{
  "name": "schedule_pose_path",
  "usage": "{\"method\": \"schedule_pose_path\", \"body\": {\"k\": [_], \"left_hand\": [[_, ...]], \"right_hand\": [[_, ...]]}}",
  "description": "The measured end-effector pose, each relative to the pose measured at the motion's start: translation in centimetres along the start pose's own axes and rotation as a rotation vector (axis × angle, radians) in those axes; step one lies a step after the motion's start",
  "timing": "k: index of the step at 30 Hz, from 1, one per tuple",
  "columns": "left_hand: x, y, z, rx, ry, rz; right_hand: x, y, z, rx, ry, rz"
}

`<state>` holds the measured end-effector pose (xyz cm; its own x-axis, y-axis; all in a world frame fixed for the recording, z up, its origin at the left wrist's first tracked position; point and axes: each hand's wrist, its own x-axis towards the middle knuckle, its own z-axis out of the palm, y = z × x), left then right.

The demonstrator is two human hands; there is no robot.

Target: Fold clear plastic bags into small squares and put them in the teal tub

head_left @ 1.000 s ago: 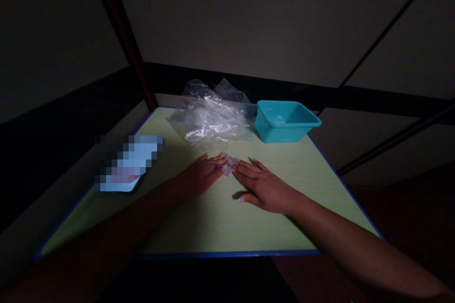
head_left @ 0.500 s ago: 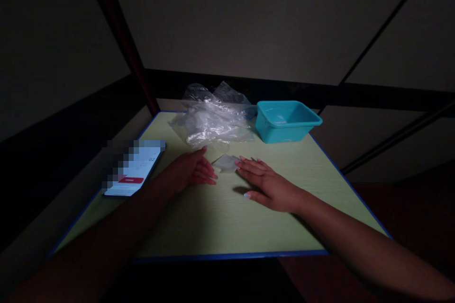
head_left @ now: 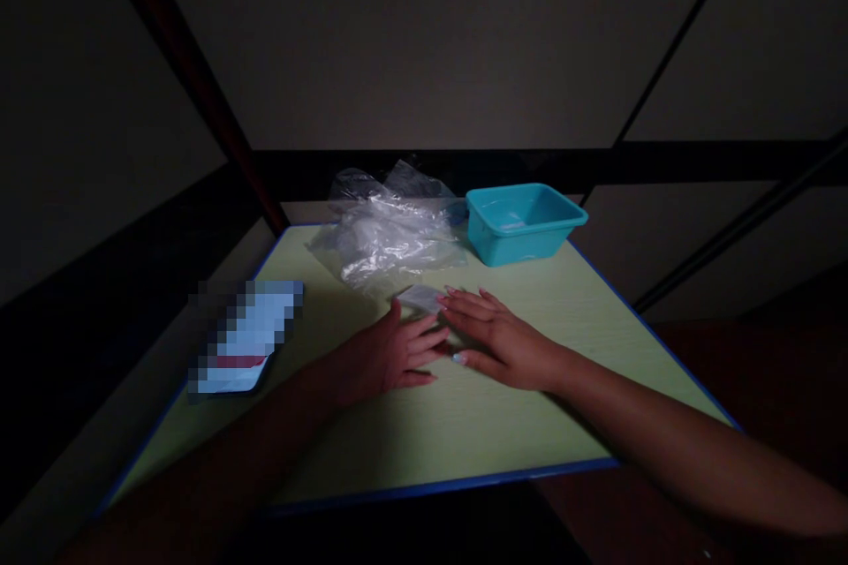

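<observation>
A small flat whitish packet or piece of paper [head_left: 419, 297] lies on the green table; what exactly it is I cannot tell. My right hand [head_left: 494, 335] rests palm down, fingers stretched out, its fingertips at the packet's right edge. Just in front of the packet is my left hand [head_left: 397, 351], fingers spread and pointing right toward my right hand. Nothing shows in the left hand. Behind the packet sits a heap of crumpled clear plastic bags [head_left: 390, 234].
A turquoise plastic basin [head_left: 523, 234] stands at the table's back right. On the left edge lies a phone [head_left: 255, 331] with a lit, partly blurred screen. The green table [head_left: 371, 450] has a blue rim, and a panelled wall [head_left: 424, 44] rises behind it.
My left hand has moved right and nearer to me, with its fingers spreading. My right hand stays about where it was beside the packet. The view has tilted slightly.
</observation>
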<state>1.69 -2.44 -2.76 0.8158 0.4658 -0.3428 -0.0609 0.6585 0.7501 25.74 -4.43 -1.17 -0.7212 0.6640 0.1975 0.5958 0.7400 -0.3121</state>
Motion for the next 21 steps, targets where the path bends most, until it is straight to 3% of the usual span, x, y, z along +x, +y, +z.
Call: {"method": "schedule_pose_path", "body": {"k": [11, 17, 21], "left_hand": [[1.3, -0.5, -0.2, -0.186, 0.144, 0.265], [1.1, 0.1, 0.3, -0.199, 0.321, 0.368], [1.6, -0.4, 0.3, -0.019, 0.355, 0.381]], "right_hand": [[-0.2, -1.2, 0.0, -0.093, 0.021, -0.064], [-0.3, -1.7, 0.1, -0.055, -0.029, -0.115], [-0.5, -1.6, -0.1, 0.027, 0.117, -0.149]]}}
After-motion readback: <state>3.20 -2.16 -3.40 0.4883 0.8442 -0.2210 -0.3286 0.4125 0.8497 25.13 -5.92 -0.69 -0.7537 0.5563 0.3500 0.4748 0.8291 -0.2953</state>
